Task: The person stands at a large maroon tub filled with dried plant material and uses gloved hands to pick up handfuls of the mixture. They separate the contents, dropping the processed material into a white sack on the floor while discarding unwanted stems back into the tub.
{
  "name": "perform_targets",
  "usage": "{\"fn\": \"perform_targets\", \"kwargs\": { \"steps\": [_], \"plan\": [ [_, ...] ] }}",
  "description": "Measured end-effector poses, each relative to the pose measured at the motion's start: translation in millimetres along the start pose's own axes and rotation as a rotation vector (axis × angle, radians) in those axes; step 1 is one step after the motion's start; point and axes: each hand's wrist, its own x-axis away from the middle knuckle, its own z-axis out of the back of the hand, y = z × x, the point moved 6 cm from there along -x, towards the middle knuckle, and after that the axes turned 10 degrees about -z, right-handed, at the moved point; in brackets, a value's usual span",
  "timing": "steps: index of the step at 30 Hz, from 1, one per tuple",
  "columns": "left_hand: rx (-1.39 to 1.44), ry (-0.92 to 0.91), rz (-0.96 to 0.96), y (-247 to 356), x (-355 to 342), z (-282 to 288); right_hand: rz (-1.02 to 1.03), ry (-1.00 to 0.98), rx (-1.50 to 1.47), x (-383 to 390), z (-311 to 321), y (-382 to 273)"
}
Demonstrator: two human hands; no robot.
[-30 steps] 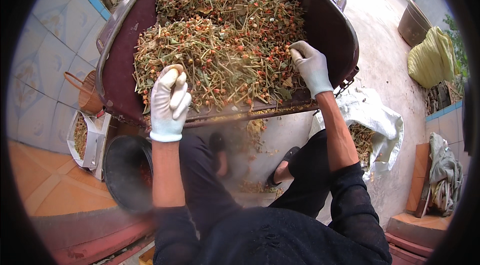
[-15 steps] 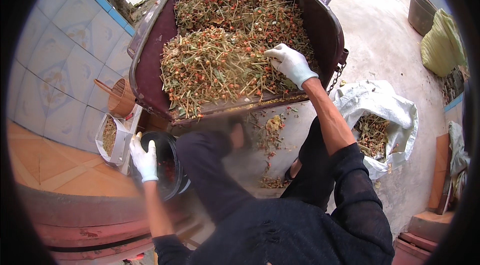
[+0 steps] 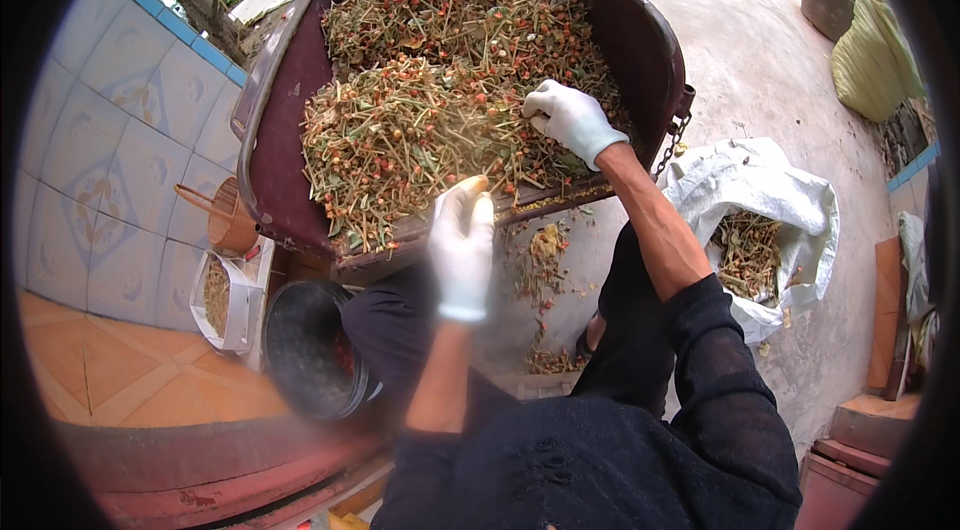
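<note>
A big heap of dried stalks with small orange-red fruits (image 3: 390, 130) fills the maroon cart bed (image 3: 270, 160) in front of me. My right hand (image 3: 572, 120), in a white glove, is at the right part of the heap, its fingers curled closed; what they hold, if anything, is hidden. My left hand (image 3: 462, 250), gloved too and slightly smeared by motion, is by the bed's near edge, with fingers stretched out and nothing visible in them. Below on the left, beside my knee, a black bucket (image 3: 305, 350) stands with some red bits inside.
On the right, an open white woven sack (image 3: 810, 220) holds more stalks. A white container of grain-like bits (image 3: 225, 305) and a wooden dipper (image 3: 230, 215) sit at the left by the tiled wall (image 3: 130, 150). Fallen stalks (image 3: 545, 260) litter the ground below the bed.
My left hand has moved from over the black bucket rightward and up to the bed's near edge. My right hand has stayed at the heap with its fingers curled.
</note>
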Motion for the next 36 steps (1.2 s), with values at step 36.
{"fn": "perform_targets", "kwargs": {
  "steps": [36],
  "plan": [
    [-0.932, -0.019, -0.831, 6, -154, 22, -0.229, 0.407, -0.164, 2, 39, 34]
  ]
}}
